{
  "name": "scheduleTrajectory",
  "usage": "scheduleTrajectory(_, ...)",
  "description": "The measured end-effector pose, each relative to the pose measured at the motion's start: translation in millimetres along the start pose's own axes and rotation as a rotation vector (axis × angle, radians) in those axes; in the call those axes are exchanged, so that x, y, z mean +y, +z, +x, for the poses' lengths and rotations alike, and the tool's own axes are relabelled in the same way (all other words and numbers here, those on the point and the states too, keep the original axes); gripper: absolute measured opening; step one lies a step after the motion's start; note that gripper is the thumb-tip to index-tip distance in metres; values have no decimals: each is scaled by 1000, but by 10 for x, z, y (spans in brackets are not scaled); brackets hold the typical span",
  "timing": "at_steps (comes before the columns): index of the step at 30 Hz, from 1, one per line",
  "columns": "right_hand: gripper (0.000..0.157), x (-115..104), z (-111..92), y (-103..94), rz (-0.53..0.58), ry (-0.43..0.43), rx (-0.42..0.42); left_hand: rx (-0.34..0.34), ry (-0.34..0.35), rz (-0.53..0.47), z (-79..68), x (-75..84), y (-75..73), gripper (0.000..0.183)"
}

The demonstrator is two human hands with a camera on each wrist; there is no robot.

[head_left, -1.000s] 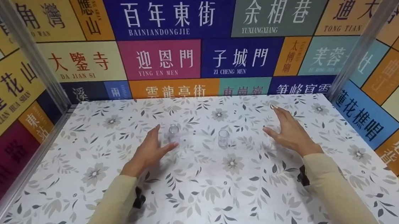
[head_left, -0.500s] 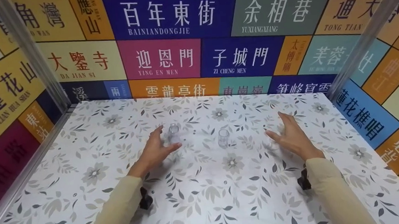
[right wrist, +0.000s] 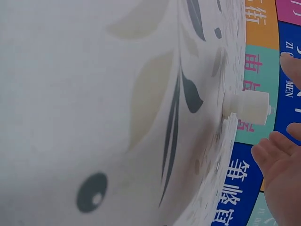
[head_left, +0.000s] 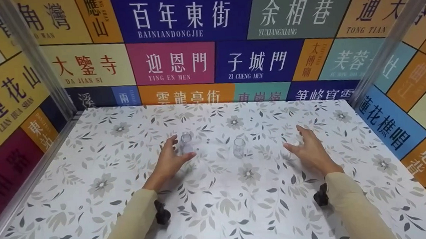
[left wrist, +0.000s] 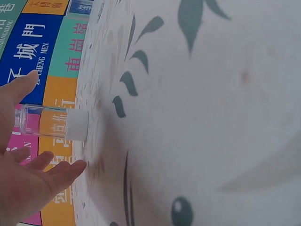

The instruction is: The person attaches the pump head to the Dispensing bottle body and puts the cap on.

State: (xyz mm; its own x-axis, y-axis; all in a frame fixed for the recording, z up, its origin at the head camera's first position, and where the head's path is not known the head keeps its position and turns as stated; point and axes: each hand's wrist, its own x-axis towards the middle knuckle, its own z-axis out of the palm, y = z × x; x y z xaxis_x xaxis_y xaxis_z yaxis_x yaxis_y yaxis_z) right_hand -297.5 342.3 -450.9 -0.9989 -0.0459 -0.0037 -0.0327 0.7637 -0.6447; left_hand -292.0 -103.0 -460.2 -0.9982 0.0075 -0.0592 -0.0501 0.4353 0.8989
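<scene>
My left hand (head_left: 170, 162) is spread beside a small clear bottle (head_left: 186, 138), thumb on its near side and fingers on its far side. In the left wrist view this bottle (left wrist: 44, 121) stands upright with a white lower part; a gap shows between it and the fingers. My right hand (head_left: 310, 151) is held with thumb and fingers apart. Near it in the right wrist view stands a short white cylindrical piece (right wrist: 251, 107), wider above and with a small nub on top. A clear cylindrical container (head_left: 239, 148) stands between the hands, touched by neither.
A white cloth with grey leaves and flowers covers the table (head_left: 221, 225). Colourful panels with Chinese lettering (head_left: 185, 15) enclose the back and sides. Clear corner strips (head_left: 37, 57) run up at left and right. Dark devices (head_left: 162, 211) sit at both wrists.
My left hand has shifted slightly right, closer around the small bottle. The fingers of my right hand have come down and nearer. The containers have stayed in place.
</scene>
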Motion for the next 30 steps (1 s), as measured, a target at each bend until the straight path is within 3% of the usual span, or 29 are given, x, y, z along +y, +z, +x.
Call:
scheduleTrajectory(8, 93, 33, -17, 60, 86, 31, 7, 31, 36, -73, -2, -12, 71, 89)
scheduleTrajectory(20, 90, 46, -15, 74, 218, 46, 0, 68, 12, -159, 63, -1, 122, 83)
scheduleTrajectory(26, 92, 36, -54, 102, 300, 122, -49, 101, -22, -222, 112, 2, 144, 81)
scheduleTrajectory(30, 91, 50, -40, 129, 340, 143, -36, 110, -19, -256, 140, 5, 164, 78)
